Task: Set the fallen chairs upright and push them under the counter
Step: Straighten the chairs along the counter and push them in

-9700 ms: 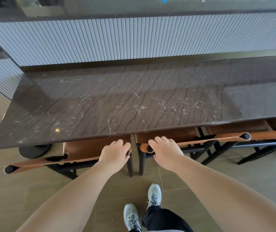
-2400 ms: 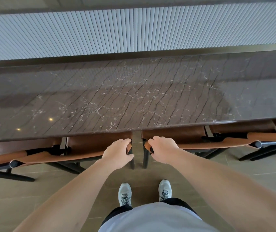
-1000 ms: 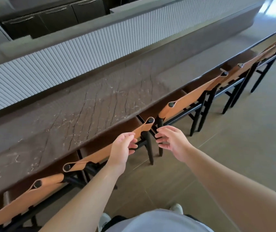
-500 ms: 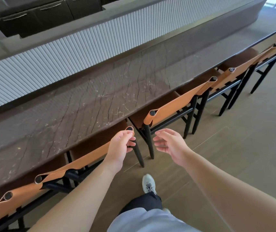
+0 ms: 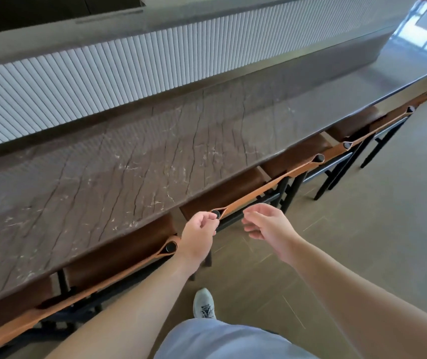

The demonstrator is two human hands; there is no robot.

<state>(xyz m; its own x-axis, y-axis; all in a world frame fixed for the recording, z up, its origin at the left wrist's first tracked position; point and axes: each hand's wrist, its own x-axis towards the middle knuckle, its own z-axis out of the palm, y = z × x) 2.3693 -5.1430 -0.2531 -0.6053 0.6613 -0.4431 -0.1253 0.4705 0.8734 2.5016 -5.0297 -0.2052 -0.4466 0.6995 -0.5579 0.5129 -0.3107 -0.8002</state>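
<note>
Chairs (image 5: pixel 235 187) stand upright in a row, seats tucked under the dark marble counter (image 5: pixel 134 164), running from 7 o'clock to 2 o'clock. Left hand (image 5: pixel 198 235) at center has fingers curled at one backrest's post end; whether it actually grips, I cannot tell. Right hand (image 5: pixel 269 225) hovers just beside at 3 o'clock, fingers loose, holding nothing.

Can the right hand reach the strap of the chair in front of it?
Probably yes: the right hand is open, just beside the strap, with nothing between them.
</note>
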